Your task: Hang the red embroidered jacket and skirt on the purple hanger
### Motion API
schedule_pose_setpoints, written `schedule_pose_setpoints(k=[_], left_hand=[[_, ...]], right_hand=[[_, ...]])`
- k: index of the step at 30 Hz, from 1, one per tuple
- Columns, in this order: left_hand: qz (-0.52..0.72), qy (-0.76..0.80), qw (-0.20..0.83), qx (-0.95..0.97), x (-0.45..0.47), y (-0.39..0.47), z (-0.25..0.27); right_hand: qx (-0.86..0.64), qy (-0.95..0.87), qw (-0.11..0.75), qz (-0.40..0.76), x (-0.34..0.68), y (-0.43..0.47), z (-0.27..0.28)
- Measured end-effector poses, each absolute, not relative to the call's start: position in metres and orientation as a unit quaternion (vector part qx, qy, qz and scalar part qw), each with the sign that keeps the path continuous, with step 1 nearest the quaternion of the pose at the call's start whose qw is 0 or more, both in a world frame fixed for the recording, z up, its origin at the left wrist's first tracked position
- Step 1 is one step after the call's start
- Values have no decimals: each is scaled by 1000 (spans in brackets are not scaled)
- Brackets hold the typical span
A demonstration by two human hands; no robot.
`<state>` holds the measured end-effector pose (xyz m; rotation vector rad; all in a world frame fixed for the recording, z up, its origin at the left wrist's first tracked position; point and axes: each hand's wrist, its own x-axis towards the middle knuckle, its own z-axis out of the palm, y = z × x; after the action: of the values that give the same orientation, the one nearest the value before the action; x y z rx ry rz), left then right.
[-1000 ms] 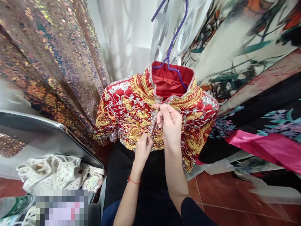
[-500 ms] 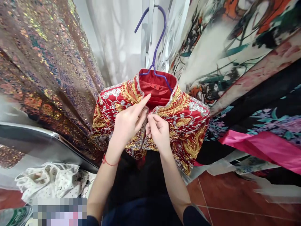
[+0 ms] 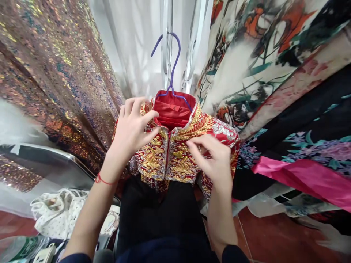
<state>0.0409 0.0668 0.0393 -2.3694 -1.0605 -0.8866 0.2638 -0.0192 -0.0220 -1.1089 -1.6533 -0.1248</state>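
Note:
A short red jacket [image 3: 179, 153] with gold and silver embroidery hangs on a purple wire hanger [image 3: 175, 67] in front of me. Its stand-up collar shows a red lining with a small label [image 3: 174, 107]. The front zipper [image 3: 168, 149] is done up to the base of the collar. My left hand [image 3: 131, 126], a red string round its wrist, is spread over the jacket's left shoulder and holds nothing. Over the right chest, my right hand [image 3: 215, 157] has curled fingers, thumb and forefinger tips close together, with nothing visible between them.
Sequinned fabric [image 3: 68, 73] hangs at left, printed cloth [image 3: 252, 62] and a pink ribbon [image 3: 298, 179] at right. A white metal frame [image 3: 166, 54] supports the hanger. White dotted cloth [image 3: 59, 212] and a plastic bottle [image 3: 24, 248] lie at lower left.
Both hands have left the top of the zipper and moved apart, the left one to the left, the right one to the right. The zipper front now shows between them.

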Motion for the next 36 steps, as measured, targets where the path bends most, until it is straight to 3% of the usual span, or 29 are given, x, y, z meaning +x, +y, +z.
schedule_pose_setpoints(k=[4,7,11,18,21,25,30,36], left_hand=[[-295,-357,182,-867,38,89,50],[-279,-337,174,-882,40,99,46],[-312,-353,189,-862,41,102,34],[-427,-369,190,-803,19,114,43],[-464,-397,115,-783,2,124,41],[-378,-390,2,-840,-25,138,17],[-416,-369,79,-827,-34,145,-4],[-425,-356,98,-827,-5,153,28]], right_hand=[[-540,-647,483,-237,305,-12,-14],[-578,-649,415,-270,317,9,-28],[-581,-621,425,-310,315,25,-39],[-543,-633,454,-314,307,41,9],[-550,-653,443,-273,302,50,17],[-589,-674,396,-206,305,53,5],[-577,-694,385,-191,319,48,-3],[-603,-648,423,-194,336,45,4]])
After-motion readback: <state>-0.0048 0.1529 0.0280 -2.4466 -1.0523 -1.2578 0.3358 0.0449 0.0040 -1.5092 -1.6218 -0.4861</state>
